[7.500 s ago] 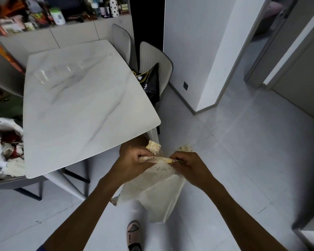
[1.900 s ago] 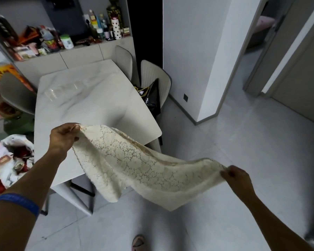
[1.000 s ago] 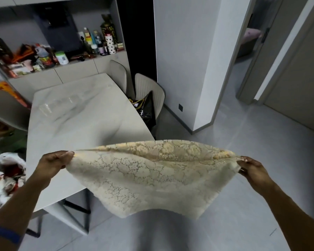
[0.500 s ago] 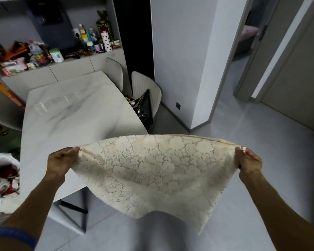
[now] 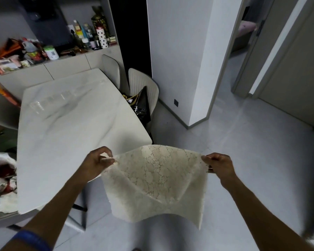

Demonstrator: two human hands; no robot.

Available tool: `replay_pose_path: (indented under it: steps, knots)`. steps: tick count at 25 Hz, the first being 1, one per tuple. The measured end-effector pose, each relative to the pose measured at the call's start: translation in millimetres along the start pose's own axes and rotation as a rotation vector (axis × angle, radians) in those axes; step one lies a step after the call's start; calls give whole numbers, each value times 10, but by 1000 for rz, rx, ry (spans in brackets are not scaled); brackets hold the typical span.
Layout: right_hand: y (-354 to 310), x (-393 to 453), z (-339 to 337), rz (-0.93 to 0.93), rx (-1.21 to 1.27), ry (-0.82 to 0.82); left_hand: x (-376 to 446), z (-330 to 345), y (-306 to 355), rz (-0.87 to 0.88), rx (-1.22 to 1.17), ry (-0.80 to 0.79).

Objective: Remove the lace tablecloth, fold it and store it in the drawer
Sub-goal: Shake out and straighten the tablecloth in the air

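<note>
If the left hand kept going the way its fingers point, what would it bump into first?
Probably the right hand. The left hand points rightward along the lace tablecloth that both pinch, with only cloth between them, though depth is hard to judge.

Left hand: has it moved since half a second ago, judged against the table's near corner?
Yes. The left hand has swung inward toward the right hand, now close to the table's near right corner, narrowing the lace tablecloth held between them.
</note>
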State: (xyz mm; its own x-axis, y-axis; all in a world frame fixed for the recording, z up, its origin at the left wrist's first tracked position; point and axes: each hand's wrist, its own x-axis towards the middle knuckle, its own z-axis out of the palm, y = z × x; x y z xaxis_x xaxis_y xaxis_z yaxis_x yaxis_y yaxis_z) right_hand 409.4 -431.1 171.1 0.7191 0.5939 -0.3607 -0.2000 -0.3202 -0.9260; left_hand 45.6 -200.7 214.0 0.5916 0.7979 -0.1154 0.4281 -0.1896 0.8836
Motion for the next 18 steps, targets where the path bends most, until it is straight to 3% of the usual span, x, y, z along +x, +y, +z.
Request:
replay_pose_path:
  steps: [4, 8, 13, 18]
  knots:
    - [50, -350, 486, 22, 118, 65, -25, 547, 195, 160, 299, -13]
    - [159, -815, 875, -17, 8, 12, -102, 1040, 420, 11, 403, -21]
    - [275, -1282, 1213, -9, 88, -148, -230, 1445, 512, -339, -3, -240]
    - [331, -1358, 1170, 3, 122, -335, -316, 1334, 411, -157, -43, -472]
